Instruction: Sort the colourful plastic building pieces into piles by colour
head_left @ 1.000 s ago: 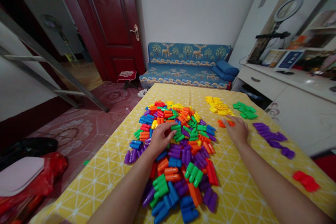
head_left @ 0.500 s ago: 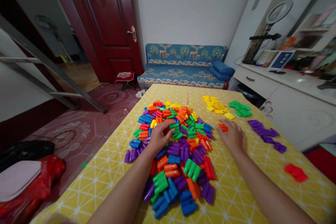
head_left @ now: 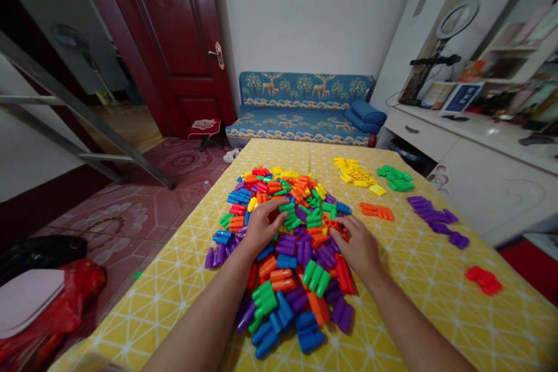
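A mixed pile of bullet-shaped plastic building blocks [head_left: 286, 263] in several colours lies in the middle of the table. My left hand [head_left: 264, 226] rests on its left part, thumb and fingers apart, beside a green block [head_left: 288, 209]; some fingertips are hidden. At the pile's right edge, my right hand [head_left: 361, 246] has its thumb and fingers closed about an orange block [head_left: 340, 231], partly covered by the fingers. To the right of the pile lies a short row of orange blocks [head_left: 377, 211].
Sorted groups lie on the right: yellow blocks [head_left: 355, 173], green blocks [head_left: 394, 178], purple blocks [head_left: 433, 216] and red blocks [head_left: 483, 280]. A yellow patterned cloth [head_left: 418, 302] covers the table. A blue sofa [head_left: 296, 119] stands beyond, with a white cabinet [head_left: 492, 180] at right.
My right hand has moved left from the orange row to the pile's edge, leaving the orange row uncovered. My left hand stays nearly in place. The view has shifted slightly.
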Demonstrator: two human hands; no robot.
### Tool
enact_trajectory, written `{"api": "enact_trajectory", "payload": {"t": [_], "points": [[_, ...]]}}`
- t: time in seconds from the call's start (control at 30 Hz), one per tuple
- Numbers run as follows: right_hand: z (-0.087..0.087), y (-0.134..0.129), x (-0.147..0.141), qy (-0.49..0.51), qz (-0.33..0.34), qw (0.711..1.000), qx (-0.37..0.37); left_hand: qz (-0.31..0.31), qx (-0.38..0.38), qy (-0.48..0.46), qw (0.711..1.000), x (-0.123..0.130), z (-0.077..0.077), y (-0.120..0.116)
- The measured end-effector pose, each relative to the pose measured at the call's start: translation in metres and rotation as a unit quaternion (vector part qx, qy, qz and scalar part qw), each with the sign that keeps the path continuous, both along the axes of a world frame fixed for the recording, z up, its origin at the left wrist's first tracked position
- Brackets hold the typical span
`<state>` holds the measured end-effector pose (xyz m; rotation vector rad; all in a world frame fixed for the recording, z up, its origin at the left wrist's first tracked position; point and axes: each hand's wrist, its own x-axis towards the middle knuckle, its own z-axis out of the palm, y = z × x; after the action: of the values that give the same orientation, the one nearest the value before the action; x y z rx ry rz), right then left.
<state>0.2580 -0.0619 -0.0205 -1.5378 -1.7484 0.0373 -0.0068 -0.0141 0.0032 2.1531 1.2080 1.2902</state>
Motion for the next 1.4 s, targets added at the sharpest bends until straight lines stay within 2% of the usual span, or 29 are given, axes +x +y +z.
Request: {"api": "enact_trajectory", "payload": {"t": [0.1, 0.2, 0.27, 0.33, 0.5, 0.6, 0.8, 0.93, 1.03, 1.23, 1.4], "points": [[0.003, 0.0, 0.0, 0.137, -0.024, 0.99, -0.022, -0.001, 0.002, 0.0, 1.0, 0.0, -0.002, 0.001], [0.007, 0.0, 0.004, 0.299, -0.008, 0.953, -0.052, 0.0, 0.002, -0.002, 1.0, 0.0, -0.002, 0.001], [0.009, 0.001, 0.007, 0.357, 0.002, 0.931, -0.07, 0.001, 0.001, -0.001, 1.0, 0.0, -0.001, 0.0], [0.01, 0.001, 0.008, 0.37, 0.004, 0.925, -0.084, -0.001, 0.003, 0.0, 1.0, 0.0, -0.001, 0.0], [0.012, 0.0, 0.006, 0.346, 0.013, 0.934, -0.091, -0.02, 0.037, -0.031, 0.999, 0.0, -0.001, 0.003], [0.011, 0.0, 0.01, 0.305, -0.015, 0.948, -0.088, -0.019, 0.059, -0.04, 0.997, -0.001, -0.002, 0.005], [0.009, 0.002, 0.027, 0.08, -0.128, 0.983, -0.103, -0.026, 0.05, -0.023, 0.998, -0.002, -0.003, 0.004], [0.012, 0.001, 0.023, -0.021, -0.117, 0.988, -0.1, -0.025, 0.043, -0.021, 0.999, -0.002, -0.002, 0.004], [0.014, 0.001, 0.019, -0.029, -0.097, 0.99, -0.103, -0.025, 0.041, -0.014, 0.999, -0.002, -0.001, 0.004], [0.014, 0.001, 0.027, 0.04, -0.102, 0.987, -0.119, -0.027, 0.043, -0.011, 0.999, -0.002, 0.001, 0.004], [0.016, -0.001, 0.028, -0.026, -0.066, 0.992, -0.105, -0.026, 0.041, -0.007, 0.999, -0.002, 0.0, 0.004]]}}
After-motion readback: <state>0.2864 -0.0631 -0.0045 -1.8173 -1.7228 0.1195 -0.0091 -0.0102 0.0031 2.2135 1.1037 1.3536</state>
